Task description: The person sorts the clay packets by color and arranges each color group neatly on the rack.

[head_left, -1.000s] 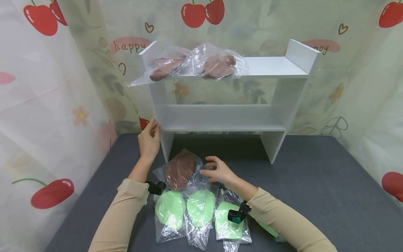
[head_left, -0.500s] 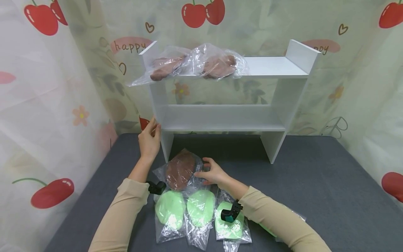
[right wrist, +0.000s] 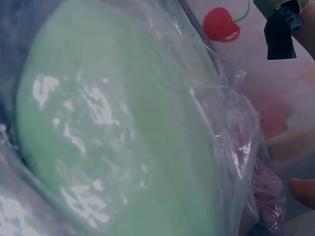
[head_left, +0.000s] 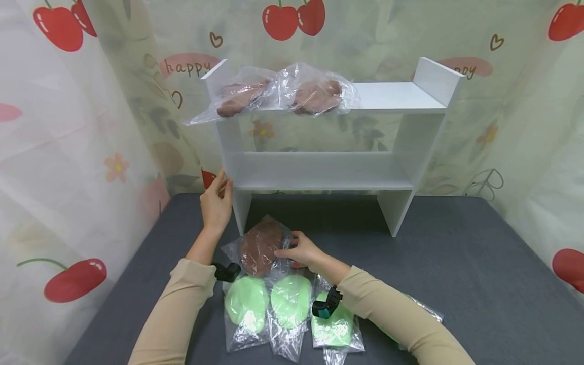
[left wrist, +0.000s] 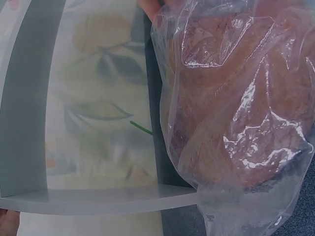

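Note:
My left hand [head_left: 216, 203] holds the left side panel of a white shelf [head_left: 319, 172] at about the middle board's height, thumb near the panel's front edge. A brown, slipper-shaped item in a clear plastic bag [head_left: 262, 246] lies in front of the shelf's left leg. At its right side is my right hand [head_left: 303, 253], thumb over the bag and the other fingers apart from it at the edge. The brown bagged item [left wrist: 236, 103] fills the right of the left wrist view. A green bagged item [right wrist: 118, 118] fills much of the right wrist view.
Two brown bagged items [head_left: 317, 96] lie on the top board's left half, one bag overhanging the left side. Several green bagged items [head_left: 246, 304] lie in a row at the front, partly under my right forearm. A dark grey cloth [head_left: 461, 263] covers the table. Printed curtains surround it.
My right hand has moved left to the brown bagged item, its thumb now overlapping the bag. My left hand and the shelf have stayed still.

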A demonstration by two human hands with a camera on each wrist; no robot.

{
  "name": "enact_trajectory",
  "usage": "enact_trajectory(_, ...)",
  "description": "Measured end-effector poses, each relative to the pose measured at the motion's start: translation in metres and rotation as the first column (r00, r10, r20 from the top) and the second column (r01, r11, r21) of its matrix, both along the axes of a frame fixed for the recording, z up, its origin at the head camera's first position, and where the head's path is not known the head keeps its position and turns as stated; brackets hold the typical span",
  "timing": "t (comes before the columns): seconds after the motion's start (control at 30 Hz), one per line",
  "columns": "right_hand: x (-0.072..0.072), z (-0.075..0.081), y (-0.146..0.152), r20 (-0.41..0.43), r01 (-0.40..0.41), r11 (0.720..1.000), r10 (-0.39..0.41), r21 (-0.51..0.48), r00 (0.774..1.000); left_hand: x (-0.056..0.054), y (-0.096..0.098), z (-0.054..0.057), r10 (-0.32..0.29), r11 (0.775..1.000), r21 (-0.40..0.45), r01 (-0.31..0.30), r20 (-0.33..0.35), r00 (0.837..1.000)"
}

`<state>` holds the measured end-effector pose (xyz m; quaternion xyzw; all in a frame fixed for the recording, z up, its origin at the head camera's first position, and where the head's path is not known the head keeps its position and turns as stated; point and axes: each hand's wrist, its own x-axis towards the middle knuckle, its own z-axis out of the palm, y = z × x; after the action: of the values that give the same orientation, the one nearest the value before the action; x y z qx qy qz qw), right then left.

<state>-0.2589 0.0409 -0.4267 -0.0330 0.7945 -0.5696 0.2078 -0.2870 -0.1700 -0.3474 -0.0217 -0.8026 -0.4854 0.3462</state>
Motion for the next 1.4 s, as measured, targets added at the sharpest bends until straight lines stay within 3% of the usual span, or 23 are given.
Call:
enact_trajectory(0.4, 0.002, -0.004, -0.014, -0.131, 0.009, 0.996, 0.002, 0.084, 0.991, 0.003, 0.000, 0.001, -0.012, 1.000, 0.007, 0.012, 0.048, 0.999)
enact_trajectory(0.8, 0.001, -0.004, -0.018, -0.173, -0.006, 0.993, 0.027, 0.122, 0.985, 0.003, 0.000, 0.001, -0.019, 1.000, 0.018, 0.018, 0.069, 0.997)
enact_trajectory(1.23, 0.003, 0.001, -0.005, -0.161, -0.015, 1.000, 0.013, -0.006, 0.987, 0.004, 0.000, 0.001, -0.017, 1.000, 0.013, 0.016, 0.076, 0.997)
enact_trajectory(1.4, 0.003, 0.006, 0.003, -0.109, -0.011, 0.999, 0.007, -0.036, 0.994, 0.004, 0.000, 0.002, -0.012, 1.000, 0.021, 0.011, 0.079, 0.997)
